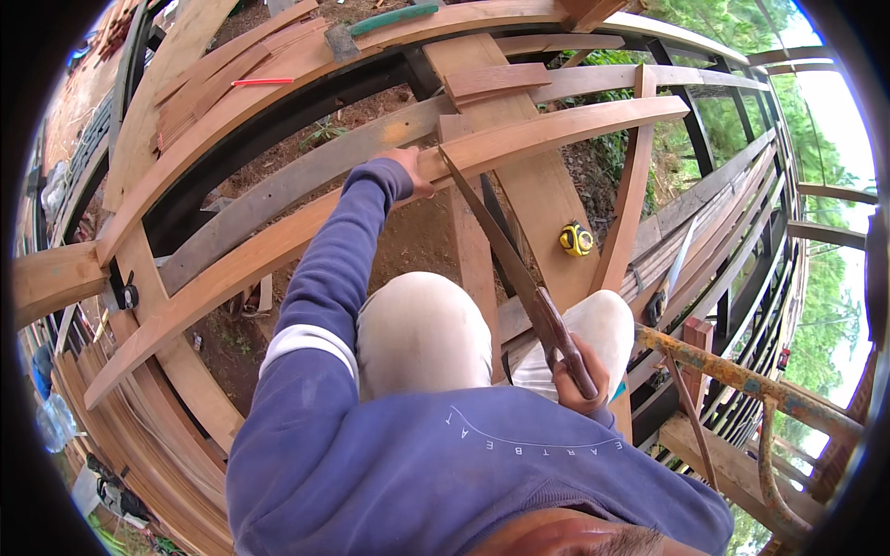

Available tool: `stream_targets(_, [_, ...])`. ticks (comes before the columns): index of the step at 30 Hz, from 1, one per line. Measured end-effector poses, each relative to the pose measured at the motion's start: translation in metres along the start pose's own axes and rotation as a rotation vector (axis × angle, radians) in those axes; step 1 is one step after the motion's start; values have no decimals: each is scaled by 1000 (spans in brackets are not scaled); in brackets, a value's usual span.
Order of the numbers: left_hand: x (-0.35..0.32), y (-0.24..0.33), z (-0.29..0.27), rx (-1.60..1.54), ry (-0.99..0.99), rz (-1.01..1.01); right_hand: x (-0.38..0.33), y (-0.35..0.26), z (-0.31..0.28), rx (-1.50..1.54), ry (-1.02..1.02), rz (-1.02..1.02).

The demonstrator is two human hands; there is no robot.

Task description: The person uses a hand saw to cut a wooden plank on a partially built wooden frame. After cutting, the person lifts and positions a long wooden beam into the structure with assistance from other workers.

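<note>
Blue, soft-knit sweatshirt [464, 463] fills 6 o'clock, one white band circling its left sleeve; above it are two bent knees [426, 324] in pale cloth.

At 4 o'clock the right hand [598, 371] is closed round the brown handle of one handsaw [505, 246], whose tapering metal blade runs up toward 12. The blade's narrow end overlaps one long timber [556, 130], smooth, reddish and square-edged, spanning 8 to 2 o'clock; whether the teeth touch it, I cannot tell. Near 12, the left hand [417, 173] clasps that timber, fingers bent over it.

One rounded yellow-and-black tape measure [576, 239] sits between 2 and 3, on one wide, flat plank [547, 208]. One slim red pencil [262, 82] lies toward 10:30. One rusty, flaking metal pipe [742, 371] crosses between 3 and 4.
</note>
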State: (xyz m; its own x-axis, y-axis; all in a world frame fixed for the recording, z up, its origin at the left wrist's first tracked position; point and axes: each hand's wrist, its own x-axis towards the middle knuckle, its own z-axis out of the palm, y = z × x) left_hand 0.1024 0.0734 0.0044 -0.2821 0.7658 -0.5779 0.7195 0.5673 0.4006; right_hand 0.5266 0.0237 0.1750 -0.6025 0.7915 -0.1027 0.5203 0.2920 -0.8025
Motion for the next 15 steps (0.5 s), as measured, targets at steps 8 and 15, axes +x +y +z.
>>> stream_targets(8, [-5,10,-3,15,-40,19,148,18,111,117,79,-26])
stream_targets(15, [-3,1,-3,26,-39,-2,-9,-8,0,-37,-14,10])
